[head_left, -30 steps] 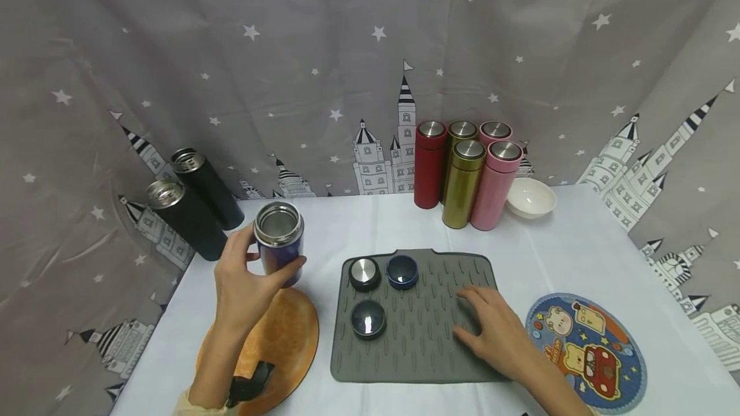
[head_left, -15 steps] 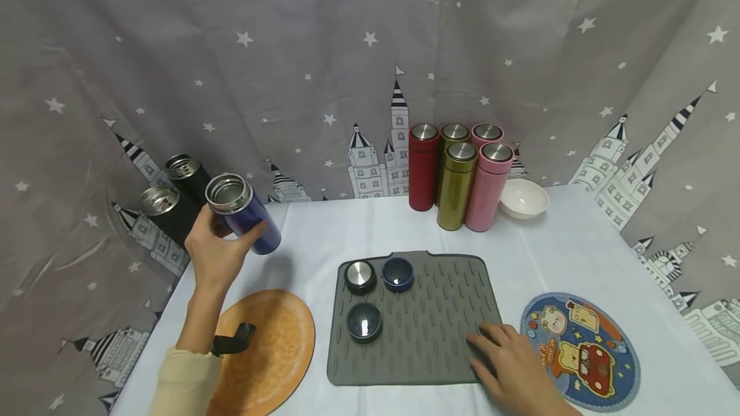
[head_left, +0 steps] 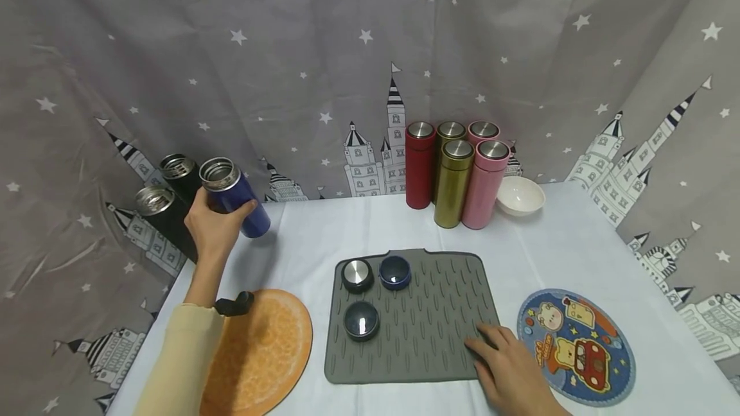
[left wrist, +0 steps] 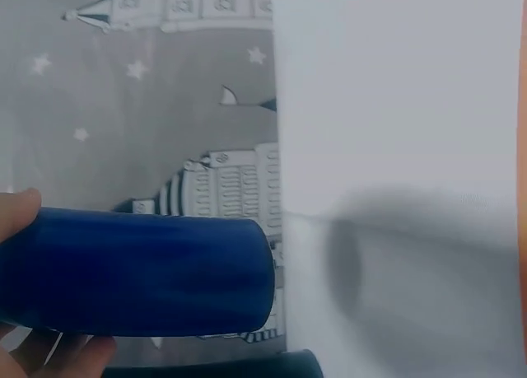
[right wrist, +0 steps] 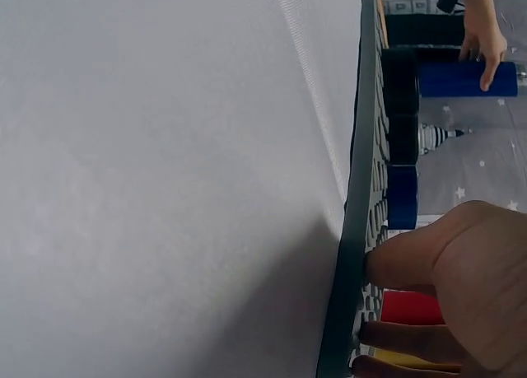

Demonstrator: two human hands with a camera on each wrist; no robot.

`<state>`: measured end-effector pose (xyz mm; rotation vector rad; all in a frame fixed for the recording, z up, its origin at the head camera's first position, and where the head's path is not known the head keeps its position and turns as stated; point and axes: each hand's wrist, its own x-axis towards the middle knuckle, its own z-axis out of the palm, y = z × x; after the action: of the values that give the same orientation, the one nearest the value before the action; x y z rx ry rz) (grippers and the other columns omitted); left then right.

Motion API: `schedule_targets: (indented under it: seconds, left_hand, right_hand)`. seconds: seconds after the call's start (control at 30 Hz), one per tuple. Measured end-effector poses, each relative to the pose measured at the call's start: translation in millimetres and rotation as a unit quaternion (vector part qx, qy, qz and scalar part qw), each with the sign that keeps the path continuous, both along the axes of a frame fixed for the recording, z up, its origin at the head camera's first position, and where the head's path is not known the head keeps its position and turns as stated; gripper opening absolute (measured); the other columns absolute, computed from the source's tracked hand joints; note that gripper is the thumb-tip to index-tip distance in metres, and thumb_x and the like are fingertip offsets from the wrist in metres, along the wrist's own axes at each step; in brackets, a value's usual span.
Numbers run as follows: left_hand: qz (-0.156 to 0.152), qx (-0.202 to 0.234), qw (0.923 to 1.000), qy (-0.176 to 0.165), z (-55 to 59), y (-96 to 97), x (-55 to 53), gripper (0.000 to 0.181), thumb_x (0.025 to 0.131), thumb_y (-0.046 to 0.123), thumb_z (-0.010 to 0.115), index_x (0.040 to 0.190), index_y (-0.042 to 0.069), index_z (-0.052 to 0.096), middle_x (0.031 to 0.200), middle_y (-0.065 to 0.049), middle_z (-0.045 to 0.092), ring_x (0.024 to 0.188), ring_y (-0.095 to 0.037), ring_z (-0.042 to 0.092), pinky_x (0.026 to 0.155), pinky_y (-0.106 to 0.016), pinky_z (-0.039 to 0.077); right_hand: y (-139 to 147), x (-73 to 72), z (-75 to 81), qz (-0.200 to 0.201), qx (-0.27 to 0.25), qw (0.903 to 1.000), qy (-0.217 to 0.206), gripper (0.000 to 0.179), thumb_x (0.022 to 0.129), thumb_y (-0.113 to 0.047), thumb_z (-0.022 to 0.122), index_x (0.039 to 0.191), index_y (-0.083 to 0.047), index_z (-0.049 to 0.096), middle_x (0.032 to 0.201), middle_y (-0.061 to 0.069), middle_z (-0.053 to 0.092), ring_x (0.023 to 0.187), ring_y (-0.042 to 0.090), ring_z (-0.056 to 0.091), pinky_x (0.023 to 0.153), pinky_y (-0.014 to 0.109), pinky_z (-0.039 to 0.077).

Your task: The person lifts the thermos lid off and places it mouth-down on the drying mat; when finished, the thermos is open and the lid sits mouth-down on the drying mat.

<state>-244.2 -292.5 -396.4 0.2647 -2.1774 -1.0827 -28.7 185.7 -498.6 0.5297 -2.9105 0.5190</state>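
Observation:
My left hand [head_left: 212, 226] grips a lidless blue thermos bottle [head_left: 241, 201] near its open steel mouth. The bottle tilts, and in the left wrist view its base hangs above the white cloth, apart from its shadow. Just left of it stand two lidless black thermos bottles [head_left: 167, 223], partly hidden by the hand and the blue bottle. At the front right corner of the grey ribbed mat [head_left: 428, 332], my right hand [head_left: 511, 371] rests its loosely bent fingertips, holding nothing. On the mat sit a steel-topped black lid [head_left: 357, 275], a blue lid [head_left: 395, 273] and a glossy dark lid [head_left: 361, 321].
Capped red [head_left: 420, 169], gold [head_left: 453, 188] and pink [head_left: 484, 188] thermos bottles cluster at the back, beside a white bowl [head_left: 520, 196]. An orange round mat [head_left: 272, 345] lies front left. A blue cartoon mat [head_left: 578, 348] lies right. A patterned curtain [head_left: 324, 18] hangs behind.
My left hand has carried the blue bottle left and back, toward the black bottles, tilting it. My right hand has shifted toward the mat's front right corner.

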Motion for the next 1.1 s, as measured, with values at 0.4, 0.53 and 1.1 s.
schedule_targets:
  seconds: [0.4,0.53,1.1]
  left_hand:
    - [0.017,0.005,0.9974,-0.07,-14.0,-10.9,-40.7,0.075,0.075,0.025,0.087,0.139,0.004,0.054,0.133,-0.018,0.061,0.126,-0.034,0.053,0.107,-0.048,0.039]
    - [0.032,0.014,0.9948,-0.096,-19.5,-14.8,-48.9,0.076,0.076,0.027,0.087,0.139,0.003,0.053,0.135,-0.019,0.06,0.128,-0.036,0.052,0.108,-0.049,0.038]
    - [0.03,0.035,0.9911,-0.125,-43.1,-34.9,-55.9,0.081,0.084,0.03,0.079,0.149,0.002,0.039,0.143,-0.022,0.051,0.133,-0.04,0.046,0.111,-0.053,0.033]
  right_hand:
    - [0.9,-1.6,-7.3,0.001,-0.001,0.999,0.045,0.026,0.079,-0.014,0.08,0.104,-0.012,0.077,0.119,0.016,0.064,0.106,0.034,0.061,0.083,0.051,0.053]
    - [1.1,-2.6,-8.0,0.0,0.001,0.9993,0.038,0.026,0.08,-0.015,0.079,0.105,-0.012,0.077,0.12,0.015,0.063,0.108,0.033,0.06,0.084,0.051,0.053]
    - [-1.1,-5.7,-7.2,0.009,0.02,0.9992,0.034,0.027,0.079,-0.017,0.08,0.105,-0.014,0.076,0.118,0.014,0.064,0.104,0.032,0.062,0.078,0.049,0.054]
